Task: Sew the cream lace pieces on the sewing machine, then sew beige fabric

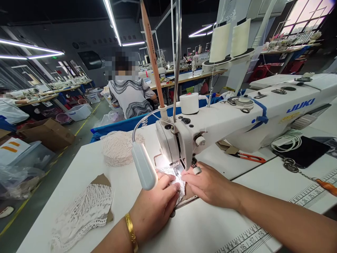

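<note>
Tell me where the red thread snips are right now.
In the head view, the red thread snips lie on the white table on the person's right, just below the sewing machine arm and left of the black phone.

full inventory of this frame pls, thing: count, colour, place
sewing machine: 1, white, blue lettering, across the table
lace piece: 1, white, under the needle, both hands on it
lace stacks: 2, white, table left, the nearer on brown card
lamp: 1, white gooseneck, left of the needle
thread cones: 2, cream, on a stand behind the machine
snips: 1, red, beside the machine base
phone: 1, black, table right
table: 1, white, printed ruler at its edge
co-worker: 1, striped top, seated behind
left hand: gold bangle, pressing the lace
right hand: flat on the lace
</note>
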Action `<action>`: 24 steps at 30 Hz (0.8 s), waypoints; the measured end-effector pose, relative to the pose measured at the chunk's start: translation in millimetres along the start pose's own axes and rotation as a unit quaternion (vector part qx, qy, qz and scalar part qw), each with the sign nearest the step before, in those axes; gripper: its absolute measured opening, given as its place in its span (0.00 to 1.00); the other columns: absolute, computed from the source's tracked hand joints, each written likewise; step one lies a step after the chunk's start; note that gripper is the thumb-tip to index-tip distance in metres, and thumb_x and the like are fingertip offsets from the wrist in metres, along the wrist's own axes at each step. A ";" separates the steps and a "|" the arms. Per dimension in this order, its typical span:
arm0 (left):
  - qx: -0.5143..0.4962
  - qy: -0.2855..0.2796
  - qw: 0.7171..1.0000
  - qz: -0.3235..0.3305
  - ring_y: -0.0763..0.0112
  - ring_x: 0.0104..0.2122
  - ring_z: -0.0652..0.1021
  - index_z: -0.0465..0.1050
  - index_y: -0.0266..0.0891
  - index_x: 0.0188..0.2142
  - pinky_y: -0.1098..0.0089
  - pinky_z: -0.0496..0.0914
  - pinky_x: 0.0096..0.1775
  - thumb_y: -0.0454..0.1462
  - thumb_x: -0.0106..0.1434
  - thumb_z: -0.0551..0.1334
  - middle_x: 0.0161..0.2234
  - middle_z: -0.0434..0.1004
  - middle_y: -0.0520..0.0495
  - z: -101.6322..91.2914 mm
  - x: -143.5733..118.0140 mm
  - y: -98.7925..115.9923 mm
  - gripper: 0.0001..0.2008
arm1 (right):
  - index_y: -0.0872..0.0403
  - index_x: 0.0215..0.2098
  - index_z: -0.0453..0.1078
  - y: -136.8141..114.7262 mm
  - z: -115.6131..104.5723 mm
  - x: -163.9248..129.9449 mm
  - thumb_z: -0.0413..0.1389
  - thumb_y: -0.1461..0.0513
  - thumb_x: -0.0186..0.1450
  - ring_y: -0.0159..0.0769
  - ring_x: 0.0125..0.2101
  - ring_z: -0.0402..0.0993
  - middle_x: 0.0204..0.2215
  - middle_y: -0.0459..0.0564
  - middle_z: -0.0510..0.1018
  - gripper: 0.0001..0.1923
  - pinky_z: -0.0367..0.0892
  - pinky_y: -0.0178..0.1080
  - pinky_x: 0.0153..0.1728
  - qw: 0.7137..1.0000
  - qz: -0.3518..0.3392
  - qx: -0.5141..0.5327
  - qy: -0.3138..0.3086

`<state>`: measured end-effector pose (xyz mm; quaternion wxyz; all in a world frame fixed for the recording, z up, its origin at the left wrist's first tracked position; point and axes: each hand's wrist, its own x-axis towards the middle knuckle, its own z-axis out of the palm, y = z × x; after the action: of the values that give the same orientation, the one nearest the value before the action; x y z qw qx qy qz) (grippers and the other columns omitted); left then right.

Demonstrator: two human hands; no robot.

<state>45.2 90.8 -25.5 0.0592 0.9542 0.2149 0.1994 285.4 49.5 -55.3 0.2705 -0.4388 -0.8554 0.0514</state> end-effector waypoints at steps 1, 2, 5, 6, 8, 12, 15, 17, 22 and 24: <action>0.001 0.000 1.000 -0.001 0.58 0.43 0.76 0.77 0.42 0.46 0.51 0.66 0.54 0.32 0.75 0.55 0.46 0.80 0.45 0.3 0.1 -0.7 0.11 | 0.54 0.37 0.73 -0.1 -0.2 0.3 0.49 0.73 0.65 0.41 0.34 0.62 0.32 0.50 0.73 0.13 0.62 0.41 0.37 1.000 -0.002 0.001 0.006; 0.001 0.000 1.000 0.000 0.58 0.43 0.76 0.77 0.42 0.47 0.51 0.67 0.53 0.32 0.75 0.55 0.46 0.80 0.45 0.5 0.3 -1.4 0.11 | 0.54 0.38 0.73 -0.1 -0.4 0.6 0.49 0.73 0.65 0.41 0.34 0.62 0.32 0.50 0.73 0.14 0.62 0.41 0.37 1.000 -0.003 0.002 0.013; 0.000 0.007 1.000 0.001 0.59 0.43 0.76 0.77 0.41 0.47 0.53 0.68 0.52 0.32 0.75 0.56 0.47 0.81 0.45 0.9 1.1 -3.3 0.11 | 0.54 0.39 0.74 -0.3 -0.8 0.6 0.49 0.73 0.65 0.41 0.34 0.62 0.32 0.50 0.74 0.14 0.62 0.41 0.37 1.000 -0.001 0.003 0.024; 0.000 0.011 1.000 0.003 0.59 0.43 0.76 0.77 0.41 0.47 0.54 0.68 0.51 0.31 0.74 0.56 0.47 0.81 0.44 0.9 1.3 -3.3 0.11 | 0.54 0.39 0.74 -0.4 -1.1 0.3 0.50 0.73 0.66 0.41 0.34 0.62 0.32 0.50 0.74 0.14 0.62 0.41 0.37 1.000 0.001 0.000 0.024; 0.000 0.021 1.000 0.015 0.60 0.42 0.76 0.77 0.40 0.47 0.55 0.69 0.50 0.30 0.74 0.55 0.46 0.81 0.44 0.5 1.5 -1.9 0.12 | 0.53 0.40 0.74 -0.7 -1.8 -0.9 0.50 0.73 0.66 0.42 0.35 0.64 0.33 0.50 0.76 0.14 0.63 0.41 0.38 1.000 -0.002 -0.009 0.020; -0.009 0.016 0.999 0.047 0.61 0.38 0.75 0.78 0.41 0.46 0.58 0.70 0.47 0.28 0.73 0.56 0.40 0.80 0.45 -1.2 0.5 4.9 0.13 | 0.51 0.40 0.74 -1.3 -3.6 -3.6 0.50 0.72 0.68 0.43 0.38 0.68 0.37 0.51 0.78 0.14 0.65 0.43 0.42 0.999 -0.047 -0.021 0.000; -0.020 0.008 0.999 0.049 0.63 0.36 0.75 0.78 0.41 0.45 0.61 0.70 0.43 0.27 0.72 0.55 0.39 0.80 0.46 -1.7 -0.7 8.0 0.14 | 0.51 0.40 0.73 -1.2 -4.1 -4.5 0.50 0.72 0.68 0.43 0.39 0.69 0.37 0.51 0.79 0.14 0.65 0.43 0.42 0.998 -0.060 -0.021 -0.001; -0.022 0.004 0.999 0.045 0.63 0.36 0.75 0.78 0.41 0.44 0.62 0.70 0.41 0.26 0.71 0.55 0.39 0.80 0.47 -1.5 -1.4 7.8 0.15 | 0.51 0.40 0.73 -0.9 -3.9 -4.3 0.50 0.73 0.68 0.43 0.39 0.69 0.37 0.51 0.79 0.14 0.65 0.43 0.41 0.998 -0.057 -0.018 0.000; -0.004 0.003 0.999 0.036 0.62 0.37 0.76 0.78 0.41 0.45 0.62 0.69 0.39 0.26 0.71 0.54 0.40 0.81 0.46 -1.1 -1.4 5.2 0.16 | 0.51 0.38 0.71 0.2 -2.5 -2.9 0.49 0.74 0.65 0.42 0.37 0.67 0.35 0.50 0.78 0.14 0.65 0.42 0.40 0.999 -0.036 -0.010 0.000; 0.000 0.005 0.999 0.033 0.61 0.38 0.77 0.78 0.41 0.46 0.61 0.70 0.40 0.27 0.72 0.54 0.40 0.81 0.46 -1.2 -1.1 5.0 0.15 | 0.52 0.37 0.71 0.5 -1.9 -2.3 0.49 0.74 0.64 0.42 0.36 0.66 0.34 0.50 0.77 0.14 0.64 0.42 0.39 1.000 -0.022 -0.005 -0.002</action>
<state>45.7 85.9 -23.8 0.0512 0.9596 0.1840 0.2064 287.8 47.8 -54.9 0.2675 -0.4212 -0.8656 0.0417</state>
